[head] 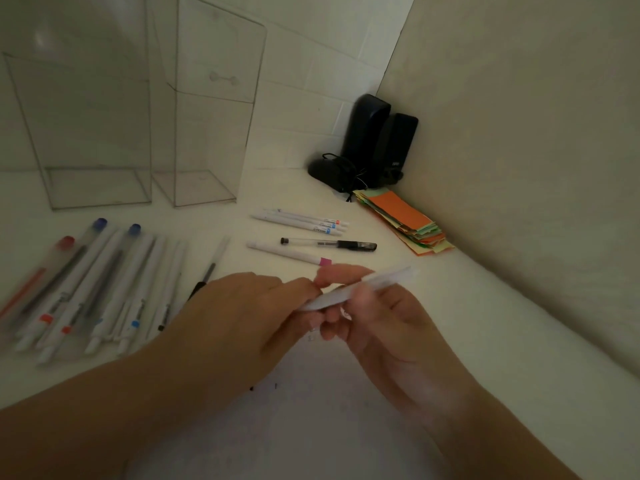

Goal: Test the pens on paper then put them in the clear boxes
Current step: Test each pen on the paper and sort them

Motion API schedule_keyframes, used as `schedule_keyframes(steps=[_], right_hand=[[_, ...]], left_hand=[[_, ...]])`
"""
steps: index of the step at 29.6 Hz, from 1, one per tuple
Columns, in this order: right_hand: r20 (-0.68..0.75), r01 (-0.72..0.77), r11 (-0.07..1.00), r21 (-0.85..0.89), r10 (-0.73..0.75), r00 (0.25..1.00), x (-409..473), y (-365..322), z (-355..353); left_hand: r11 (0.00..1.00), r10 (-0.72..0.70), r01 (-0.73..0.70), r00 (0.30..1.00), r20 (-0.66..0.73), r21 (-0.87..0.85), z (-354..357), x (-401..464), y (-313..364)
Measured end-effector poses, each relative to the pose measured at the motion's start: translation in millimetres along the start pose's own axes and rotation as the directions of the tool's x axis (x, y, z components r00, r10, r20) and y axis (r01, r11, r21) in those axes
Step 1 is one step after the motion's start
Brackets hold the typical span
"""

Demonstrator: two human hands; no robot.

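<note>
Left hand (242, 306) and right hand (377, 317) both grip one white pen (349, 292) above the paper (311, 410); its long axis runs from lower left, at the left fingers, up to the right past the right hand, so either end is in reach, and whether a cap is on cannot be told through blur. Left to right on the tabletop (485, 323): a fan of some eight pens (86, 289) beside the left hand, count blurred; two clear boxes (145, 133) upright, well behind; five more pens (304, 233) lying just beyond the hands.
</note>
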State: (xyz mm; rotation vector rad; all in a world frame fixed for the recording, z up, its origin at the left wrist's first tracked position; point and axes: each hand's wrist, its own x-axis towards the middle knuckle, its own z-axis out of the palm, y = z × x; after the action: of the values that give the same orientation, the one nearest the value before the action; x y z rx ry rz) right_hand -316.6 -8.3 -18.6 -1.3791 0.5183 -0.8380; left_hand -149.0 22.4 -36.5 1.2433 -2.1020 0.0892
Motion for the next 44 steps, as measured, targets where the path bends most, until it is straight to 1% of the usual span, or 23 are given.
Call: schedule_keyframes(steps=[1, 2, 3, 5, 6, 9, 11, 12, 15, 16, 18, 19, 22, 26, 31, 36, 40, 44], right_hand=[[-0.030, 0.008, 0.995, -0.095, -0.010, 0.999, -0.9, -0.3, -1.8], [-0.077, -0.002, 0.989, -0.149, -0.009, 0.997, -1.4, -2.1, -4.7], [-0.141, -0.024, 0.985, -0.173, -0.001, 0.990, -1.8, -4.4, -9.3], [-0.285, -0.060, 0.981, -0.182, 0.006, 0.958, -1.9, -9.1, -23.2], [-0.347, -0.081, 0.974, -0.212, 0.003, 0.938, -1.7, -11.9, -30.8], [-0.476, -0.180, 0.936, -0.302, 0.015, 0.879, -0.2, -14.0, -50.0], [-0.512, -0.226, 0.914, -0.338, 0.023, 0.859, 1.3, -12.6, -55.0], [-0.509, -0.239, 0.910, -0.340, 0.035, 0.860, 2.2, -11.8, -54.2], [-0.436, -0.208, 0.950, -0.231, 0.090, 0.895, 2.8, -7.1, -47.5], [-0.419, -0.201, 0.942, -0.268, 0.074, 0.905, 2.5, -4.6, -45.9], [-0.413, -0.209, 0.888, -0.410, 0.024, 0.911, 1.8, -0.7, -44.2], [-0.419, -0.221, 0.864, -0.452, 0.013, 0.908, 2.5, 0.4, -43.7], [-0.430, -0.218, 0.820, -0.529, -0.038, 0.902, 6.8, 3.2, -42.4], [-0.425, -0.207, 0.724, -0.658, -0.130, 0.896, 12.5, 8.4, -39.1], [-0.403, -0.202, 0.698, -0.687, -0.135, 0.905, 13.0, 11.8, -41.5], [-0.393, -0.219, 0.676, -0.704, -0.115, 0.912, 13.3, 13.4, -40.6], [-0.380, -0.217, 0.635, -0.741, -0.131, 0.916, 11.6, 14.2, -39.8], [-0.370, -0.205, 0.638, -0.742, -0.135, 0.919, 11.1, 13.0, -40.3]], left_hand=[[1.000, 0.006, -0.006, 1.000, 0.007, -0.017, 0.2, -0.2, -1.4], [0.999, -0.004, 0.005, 1.000, 0.020, -0.044, 0.4, -0.8, -2.7], [0.997, -0.033, 0.035, 0.999, 0.035, -0.070, 1.2, -1.8, -4.7], [0.985, -0.119, 0.132, 0.987, 0.112, -0.115, 1.5, -3.8, -10.0], [0.983, -0.128, 0.146, 0.980, 0.151, -0.111, 2.6, -6.1, -14.5], [0.993, -0.049, 0.071, 0.975, 0.216, -0.095, 5.3, -8.9, -25.3], [0.996, -0.019, 0.039, 0.974, 0.224, -0.084, 6.3, -7.1, -28.1], [0.995, -0.034, 0.055, 0.972, 0.232, -0.085, 6.4, -6.7, -29.0], [0.994, -0.061, 0.082, 0.969, 0.238, -0.078, 6.0, -5.2, -31.5], [0.993, -0.069, 0.089, 0.968, 0.242, -0.074, 6.4, -5.3, -32.5], [0.992, -0.079, 0.102, 0.963, 0.257, -0.076, 7.3, -5.3, -32.0], [0.992, -0.079, 0.103, 0.963, 0.259, -0.079, 7.2, -5.2, -31.5], [0.991, -0.090, 0.113, 0.955, 0.283, -0.066, 6.6, -4.5, -31.4], [0.989, -0.105, 0.131, 0.953, 0.284, -0.073, 6.6, -3.6, -31.6], [0.987, -0.111, 0.138, 0.958, 0.263, -0.086, 7.5, -4.0, -31.2], [0.986, -0.118, 0.148, 0.947, 0.299, -0.082, 5.6, -3.3, -28.5], [0.988, -0.134, 0.154, 0.931, 0.341, -0.032, 2.7, -3.3, -26.8], [0.988, -0.125, 0.149, 0.931, 0.344, -0.045, 2.9, -3.2, -27.1]])
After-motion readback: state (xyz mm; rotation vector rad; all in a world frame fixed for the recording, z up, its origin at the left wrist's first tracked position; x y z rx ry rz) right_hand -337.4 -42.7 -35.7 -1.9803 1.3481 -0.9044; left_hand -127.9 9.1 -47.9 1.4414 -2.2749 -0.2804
